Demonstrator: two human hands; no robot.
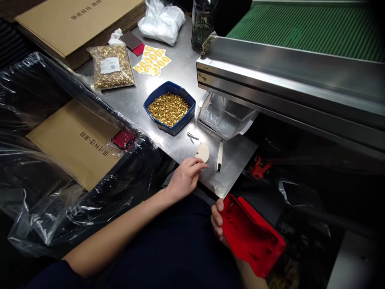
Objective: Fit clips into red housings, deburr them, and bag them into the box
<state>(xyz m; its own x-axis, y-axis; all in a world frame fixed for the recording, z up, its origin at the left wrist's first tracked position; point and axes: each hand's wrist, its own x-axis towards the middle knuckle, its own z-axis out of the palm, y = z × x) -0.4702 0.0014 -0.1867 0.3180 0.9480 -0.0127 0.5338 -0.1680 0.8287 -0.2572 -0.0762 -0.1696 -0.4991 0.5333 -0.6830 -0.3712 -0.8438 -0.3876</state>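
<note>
My right hand (217,220) is shut on the edge of a red plastic housing (255,241), a hollow shell with its inside facing up. My left hand (185,178) hovers at the front edge of the metal table with thumb and fingers pinched together; anything between them is too small to make out. Just beyond its fingertips lies a cream-coloured disc (202,152). Tweezers (192,137) and a white-handled knife-like tool (219,156) rest close by. Farther back, a blue tray (192,114) holds many small gold-coloured metal pieces (169,109).
A clear bin (228,114) sits under the rail of a green conveyor (306,30). Behind the tray are a bag of gold pieces (112,78), sticker sheets (152,61) and a dark bottle (202,26). At left stands a plastic-lined box (129,192) containing cardboard (75,140).
</note>
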